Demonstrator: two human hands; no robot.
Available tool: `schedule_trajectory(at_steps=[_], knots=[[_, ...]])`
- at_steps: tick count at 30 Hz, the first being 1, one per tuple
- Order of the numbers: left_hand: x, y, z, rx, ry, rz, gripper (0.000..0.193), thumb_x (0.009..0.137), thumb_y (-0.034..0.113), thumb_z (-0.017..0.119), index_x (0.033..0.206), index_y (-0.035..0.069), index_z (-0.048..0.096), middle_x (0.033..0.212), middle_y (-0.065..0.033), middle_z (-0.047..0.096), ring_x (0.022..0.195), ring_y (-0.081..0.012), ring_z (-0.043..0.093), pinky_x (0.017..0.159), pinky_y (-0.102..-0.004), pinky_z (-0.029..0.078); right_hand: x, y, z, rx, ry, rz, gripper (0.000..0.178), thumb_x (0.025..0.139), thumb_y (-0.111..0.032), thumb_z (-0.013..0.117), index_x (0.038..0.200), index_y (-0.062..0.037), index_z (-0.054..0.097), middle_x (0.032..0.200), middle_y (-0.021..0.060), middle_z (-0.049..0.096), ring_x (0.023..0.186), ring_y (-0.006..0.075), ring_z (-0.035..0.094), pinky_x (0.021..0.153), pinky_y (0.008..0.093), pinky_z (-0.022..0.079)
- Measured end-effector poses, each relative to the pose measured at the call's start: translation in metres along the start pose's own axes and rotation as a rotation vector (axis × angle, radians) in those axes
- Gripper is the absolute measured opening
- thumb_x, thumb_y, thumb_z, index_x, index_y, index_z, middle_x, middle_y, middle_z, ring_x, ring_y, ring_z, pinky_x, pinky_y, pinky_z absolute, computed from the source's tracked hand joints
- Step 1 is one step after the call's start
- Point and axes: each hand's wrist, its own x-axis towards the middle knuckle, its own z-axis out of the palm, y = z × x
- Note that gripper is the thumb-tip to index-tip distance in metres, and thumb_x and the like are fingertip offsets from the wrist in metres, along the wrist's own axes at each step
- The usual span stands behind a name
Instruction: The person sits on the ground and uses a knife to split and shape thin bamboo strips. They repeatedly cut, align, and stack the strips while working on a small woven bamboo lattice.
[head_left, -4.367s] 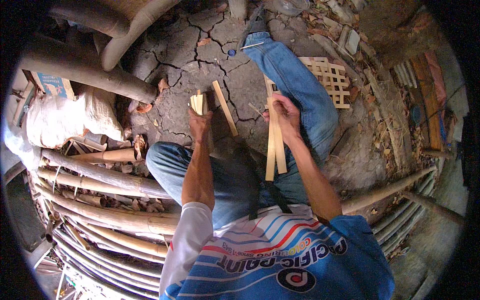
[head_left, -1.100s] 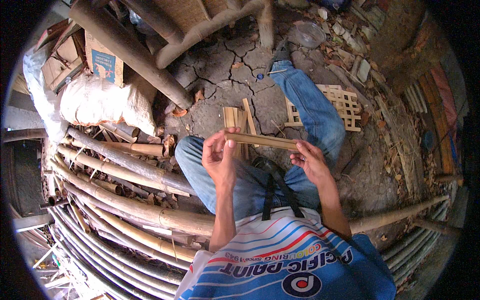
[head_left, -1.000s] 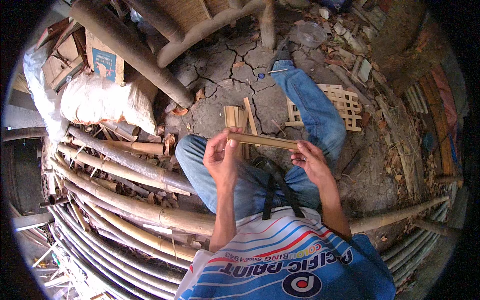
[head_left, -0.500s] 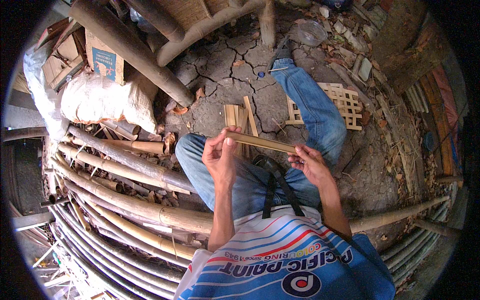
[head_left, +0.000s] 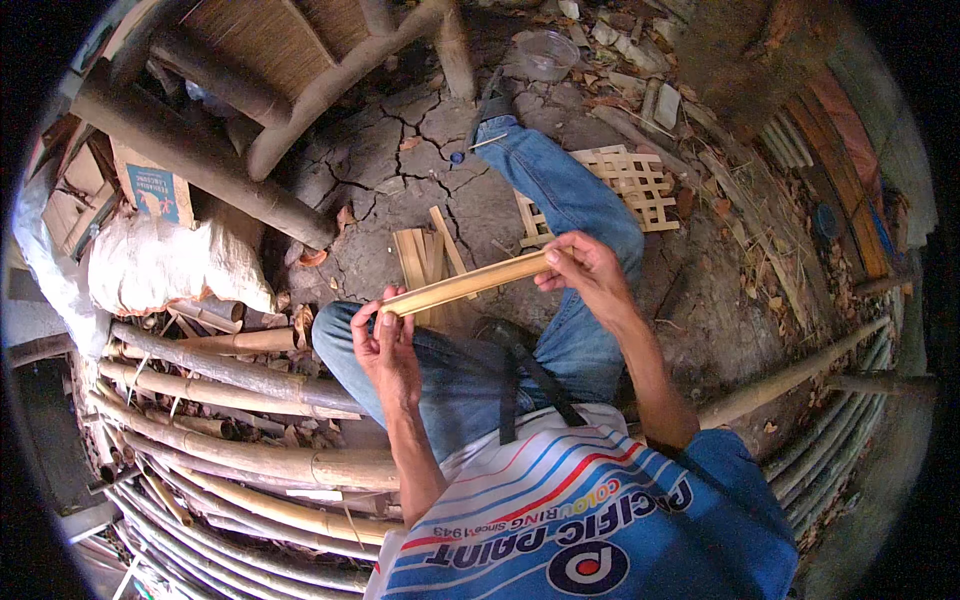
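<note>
A split bamboo strip (head_left: 466,284) is stretched between my two hands above my lap, its pale hollow side showing. My left hand (head_left: 386,345) pinches the near left end with thumb and fingers. Gripping the far right end, my right hand (head_left: 583,268) sits higher than the left. Beyond the strip, several flat bamboo slats (head_left: 412,258) lie on the cracked ground, close to my bent knee. A woven bamboo lattice (head_left: 640,185) rests on the ground, partly hidden behind my outstretched leg.
Long bamboo poles (head_left: 250,440) are stacked at the left. A white sack (head_left: 170,255) and a cardboard box (head_left: 152,187) stand behind them. A bamboo bench frame (head_left: 340,75) rises at the back left. A clear plastic bowl (head_left: 547,55) lies at the back.
The bamboo strip has tilted: its right end has risen and its left end dropped, and its pale inner side now shows more. Both hands still hold it. The whole view has shifted.
</note>
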Motion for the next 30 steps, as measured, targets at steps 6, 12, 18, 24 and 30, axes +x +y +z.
schedule_trajectory(at_steps=[6, 12, 18, 24, 30], knots=[[-0.009, 0.007, -0.007, -0.075, 0.073, -0.01, 0.039, 0.095, 0.013, 0.062, 0.13, 0.009, 0.046, 0.135, -0.0141, 0.053, 0.125, -0.0231, 0.052, 0.11, -0.0344, 0.04, 0.008, -0.006, 0.015, -0.04, -0.048, -0.031, 0.019, 0.099, -0.014, 0.055, 0.107, 0.003, 0.054, 0.096, 0.0135, 0.063, 0.081, 0.0198, 0.069, 0.073, 0.0312, 0.06], [-0.008, -0.003, 0.018, -0.157, 0.25, 0.047, 0.041, 0.096, 0.02, 0.061, 0.132, 0.009, 0.046, 0.124, -0.0103, 0.058, 0.113, -0.0232, 0.058, 0.098, -0.0374, 0.05, -0.002, 0.03, 0.033, 0.094, 0.093, 0.04, 0.026, 0.097, -0.021, 0.061, 0.109, 0.0007, 0.055, 0.096, 0.0119, 0.064, 0.082, 0.0202, 0.068, 0.076, 0.034, 0.059], [-0.006, 0.013, 0.038, 0.122, 0.35, 0.225, 0.025, 0.092, 0.011, 0.067, 0.112, 0.002, 0.056, 0.096, -0.0083, 0.066, 0.087, -0.0151, 0.065, 0.077, -0.0309, 0.058, -0.019, 0.066, 0.027, 0.264, 0.081, 0.193, 0.025, 0.095, -0.022, 0.063, 0.111, -0.0048, 0.055, 0.097, 0.0064, 0.062, 0.081, 0.0165, 0.065, 0.075, 0.0318, 0.056], [-0.014, 0.022, 0.05, 0.351, 0.34, 0.318, 0.023, 0.09, 0.011, 0.07, 0.108, 0.001, 0.059, 0.085, -0.006, 0.066, 0.076, -0.0112, 0.063, 0.07, -0.0254, 0.057, -0.023, 0.075, 0.023, 0.329, 0.065, 0.205, 0.022, 0.096, -0.021, 0.063, 0.111, -0.0071, 0.055, 0.094, 0.0027, 0.059, 0.081, 0.0143, 0.063, 0.075, 0.031, 0.054], [-0.012, 0.019, 0.044, 0.443, 0.313, 0.333, 0.018, 0.091, 0.01, 0.068, 0.105, 0.001, 0.06, 0.088, -0.0055, 0.066, 0.077, -0.0109, 0.063, 0.072, -0.0263, 0.057, -0.021, 0.072, 0.02, 0.31, 0.071, 0.175, 0.02, 0.096, -0.02, 0.061, 0.11, -0.0063, 0.055, 0.095, 0.0036, 0.06, 0.081, 0.0141, 0.063, 0.076, 0.0316, 0.054]])
